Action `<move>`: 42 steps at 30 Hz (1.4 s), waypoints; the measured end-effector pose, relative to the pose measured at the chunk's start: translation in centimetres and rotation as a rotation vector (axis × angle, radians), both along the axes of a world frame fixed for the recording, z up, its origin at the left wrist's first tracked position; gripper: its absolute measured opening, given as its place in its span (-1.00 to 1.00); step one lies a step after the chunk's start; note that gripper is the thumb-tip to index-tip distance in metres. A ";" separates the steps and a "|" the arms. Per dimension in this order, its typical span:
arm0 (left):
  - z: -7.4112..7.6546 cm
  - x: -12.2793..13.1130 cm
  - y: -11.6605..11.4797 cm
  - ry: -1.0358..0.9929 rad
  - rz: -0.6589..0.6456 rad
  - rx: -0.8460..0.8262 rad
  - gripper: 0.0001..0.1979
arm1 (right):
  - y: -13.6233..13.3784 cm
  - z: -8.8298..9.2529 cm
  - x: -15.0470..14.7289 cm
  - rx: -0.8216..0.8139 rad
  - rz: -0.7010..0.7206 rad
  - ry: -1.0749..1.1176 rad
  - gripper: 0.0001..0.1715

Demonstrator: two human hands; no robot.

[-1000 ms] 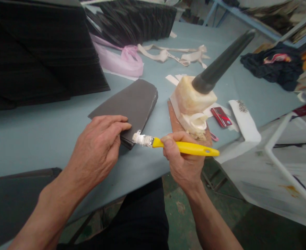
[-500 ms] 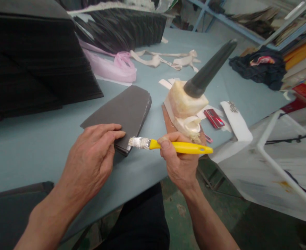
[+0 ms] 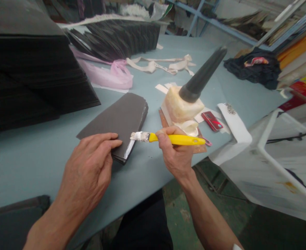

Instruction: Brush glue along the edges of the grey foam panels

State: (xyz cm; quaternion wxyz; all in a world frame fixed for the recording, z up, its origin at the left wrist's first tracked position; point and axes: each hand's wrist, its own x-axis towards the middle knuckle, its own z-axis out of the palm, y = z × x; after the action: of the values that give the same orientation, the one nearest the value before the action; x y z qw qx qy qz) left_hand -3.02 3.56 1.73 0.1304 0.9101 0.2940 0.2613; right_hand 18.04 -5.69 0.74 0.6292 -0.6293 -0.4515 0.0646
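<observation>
My left hand (image 3: 89, 170) lies flat, fingers stretched out, pressing the near end of a small stack of dark grey sheets (image 3: 119, 119) on the blue-grey table (image 3: 25, 156). My right hand (image 3: 175, 152) grips a yellow-handled brush (image 3: 177, 139). Its white, glue-laden bristles touch the right edge of the stack near its front corner. A wet white streak shows along that edge. Just behind my right hand stands a cream-coloured glue block with a black cone-shaped handle (image 3: 194, 83) sticking out of it.
A tall pile of black sheets (image 3: 30, 69) fills the left, with more fanned out at the back (image 3: 116, 36). Pink plastic (image 3: 108, 74), cream ribbons (image 3: 160, 64), a red phone (image 3: 212, 121), a white paper strip (image 3: 233, 121) and dark cloth (image 3: 254, 67) lie around. A white frame (image 3: 278, 152) stands right.
The brush has slid along the stack's right edge, leaving a white streak. The view has shifted, so everything sits lower and further left in the picture.
</observation>
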 end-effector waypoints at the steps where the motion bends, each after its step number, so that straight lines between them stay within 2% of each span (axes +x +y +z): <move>1: 0.0 0.0 0.0 0.001 -0.001 0.006 -0.65 | 0.1 -0.1 0.2 0.001 -0.001 -0.008 -0.76; 23: -0.1 -0.2 0.1 0.032 -0.058 0.138 -0.69 | 4.5 -0.2 4.3 0.079 0.006 -0.198 -0.73; 34: -0.1 -0.1 0.0 0.023 -0.034 0.151 -0.70 | 6.7 1.4 5.8 0.036 -0.012 -0.297 -0.71; 42: -0.3 -0.1 -0.1 0.024 -0.034 0.148 -0.71 | 8.3 1.8 7.1 0.005 -0.012 -0.358 -0.66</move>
State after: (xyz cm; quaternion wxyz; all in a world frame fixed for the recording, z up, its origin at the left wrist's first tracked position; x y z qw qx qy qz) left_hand -3.15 3.49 1.43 0.0637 0.9251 0.2601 0.2692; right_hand 25.15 2.57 2.59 0.5407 -0.6319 -0.5528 -0.0535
